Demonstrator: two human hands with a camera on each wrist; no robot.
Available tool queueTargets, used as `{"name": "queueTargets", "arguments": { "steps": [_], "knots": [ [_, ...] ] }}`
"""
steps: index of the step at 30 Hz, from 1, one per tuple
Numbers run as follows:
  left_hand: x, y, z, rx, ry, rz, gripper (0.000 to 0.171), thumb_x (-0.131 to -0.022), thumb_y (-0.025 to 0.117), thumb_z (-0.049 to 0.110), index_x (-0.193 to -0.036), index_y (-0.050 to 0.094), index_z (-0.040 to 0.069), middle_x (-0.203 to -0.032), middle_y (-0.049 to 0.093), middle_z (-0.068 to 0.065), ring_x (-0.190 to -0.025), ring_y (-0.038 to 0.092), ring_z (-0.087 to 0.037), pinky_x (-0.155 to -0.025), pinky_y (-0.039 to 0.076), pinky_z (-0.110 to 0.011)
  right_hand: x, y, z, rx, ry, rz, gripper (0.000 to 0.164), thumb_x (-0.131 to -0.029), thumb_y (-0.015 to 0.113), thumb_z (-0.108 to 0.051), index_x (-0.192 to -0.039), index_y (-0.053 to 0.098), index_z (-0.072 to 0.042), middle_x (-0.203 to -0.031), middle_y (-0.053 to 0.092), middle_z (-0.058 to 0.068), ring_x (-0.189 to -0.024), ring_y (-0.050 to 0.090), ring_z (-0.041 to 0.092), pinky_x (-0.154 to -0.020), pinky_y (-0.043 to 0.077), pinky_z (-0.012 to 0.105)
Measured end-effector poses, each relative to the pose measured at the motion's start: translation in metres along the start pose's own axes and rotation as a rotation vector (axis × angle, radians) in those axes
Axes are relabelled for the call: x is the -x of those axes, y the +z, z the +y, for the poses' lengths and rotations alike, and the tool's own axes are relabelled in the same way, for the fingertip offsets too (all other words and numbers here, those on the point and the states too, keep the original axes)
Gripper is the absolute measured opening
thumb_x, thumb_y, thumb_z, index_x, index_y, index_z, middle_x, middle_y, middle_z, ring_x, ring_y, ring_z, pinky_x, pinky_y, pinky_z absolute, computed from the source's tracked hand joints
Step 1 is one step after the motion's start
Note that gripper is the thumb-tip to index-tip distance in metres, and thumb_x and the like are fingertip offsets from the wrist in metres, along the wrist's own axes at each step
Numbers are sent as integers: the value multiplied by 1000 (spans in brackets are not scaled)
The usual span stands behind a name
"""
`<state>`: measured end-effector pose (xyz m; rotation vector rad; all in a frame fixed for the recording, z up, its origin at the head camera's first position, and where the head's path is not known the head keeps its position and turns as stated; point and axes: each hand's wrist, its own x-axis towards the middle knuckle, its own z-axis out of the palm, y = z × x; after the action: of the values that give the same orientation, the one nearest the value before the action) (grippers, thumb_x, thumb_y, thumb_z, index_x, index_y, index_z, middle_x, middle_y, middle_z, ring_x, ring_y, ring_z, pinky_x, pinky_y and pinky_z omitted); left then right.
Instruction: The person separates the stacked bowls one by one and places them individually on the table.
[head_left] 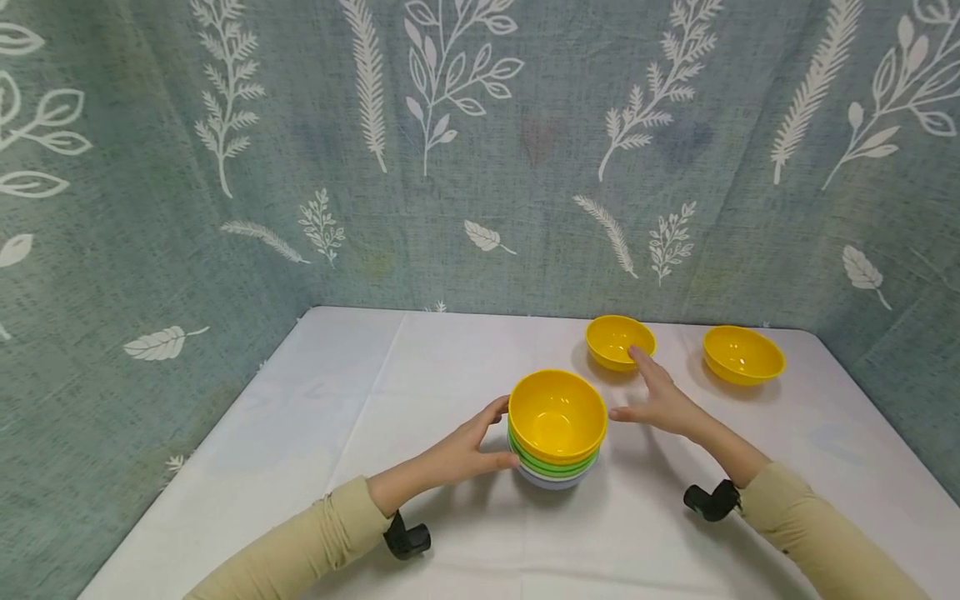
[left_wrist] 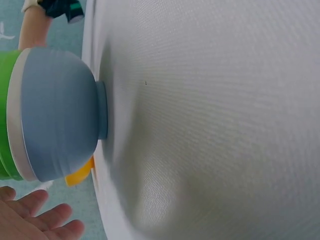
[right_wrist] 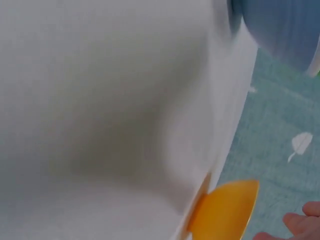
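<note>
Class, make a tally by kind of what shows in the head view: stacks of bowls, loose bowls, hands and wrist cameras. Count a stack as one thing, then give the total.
Bowl stack: 1
Loose yellow bowls: 2
Left hand and right hand: 2
Black wrist cameras: 2
Total: 7

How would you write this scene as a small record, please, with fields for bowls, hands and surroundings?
Stack: glossy yellow round bowl on top, green layers, white band, blue-grey round bowl lowest
Loose bowls: two glossy yellow round bowls, behind and right of the stack
Left hand: at the stack's left side, contact unclear
Right hand: right of the stack, holding nothing
Table: white cloth
Backdrop: grey-green fabric, white leaf print
</note>
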<state>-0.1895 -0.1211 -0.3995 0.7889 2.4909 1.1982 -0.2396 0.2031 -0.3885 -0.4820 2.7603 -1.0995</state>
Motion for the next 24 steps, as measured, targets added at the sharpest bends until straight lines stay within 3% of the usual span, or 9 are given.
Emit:
{"name": "queueTargets", "arguments": {
  "steps": [5, 9, 17, 24],
  "knots": [
    [0, 0, 1, -8, -4, 19, 88, -80, 58, 58, -147, 13, 21, -149, 26, -6, -134, 29, -29, -103, 29, -55, 18, 9, -9, -130, -8, -92, 106, -74, 74, -40, -147, 5, -7, -151, 3, 21, -135, 7, 47, -100, 16, 68],
    [-1, -1, 3, -8, -8, 38, 91, -79, 59, 58, -147, 13, 20, -148, 26, -7, -134, 29, -29, -103, 29, -55, 27, 17, -14, -170, -49, -127, 103, -74, 74, -37, -147, 9, -7, -151, 7, 21, -133, 12, 48, -100, 20, 67],
    [-4, -4, 8, 4, 41, 86, 92, -79, 59, 59, -148, 12, 20, -150, 24, -6, -134, 28, -28, -106, 28, -51, 35, 30, -20, -207, -169, -144, 96, -75, 75, -29, -145, 14, -1, -148, 17, 23, -131, 24, 46, -101, 24, 63],
    [-11, -2, 14, 27, 77, 102, 97, -76, 61, 60, -148, 12, 16, -152, 20, -4, -138, 21, -25, -109, 26, -46, 37, 37, -24, -212, -199, -140, 94, -75, 75, -28, -144, 18, 0, -147, 23, 21, -132, 24, 42, -103, 24, 59]
  ]
}}
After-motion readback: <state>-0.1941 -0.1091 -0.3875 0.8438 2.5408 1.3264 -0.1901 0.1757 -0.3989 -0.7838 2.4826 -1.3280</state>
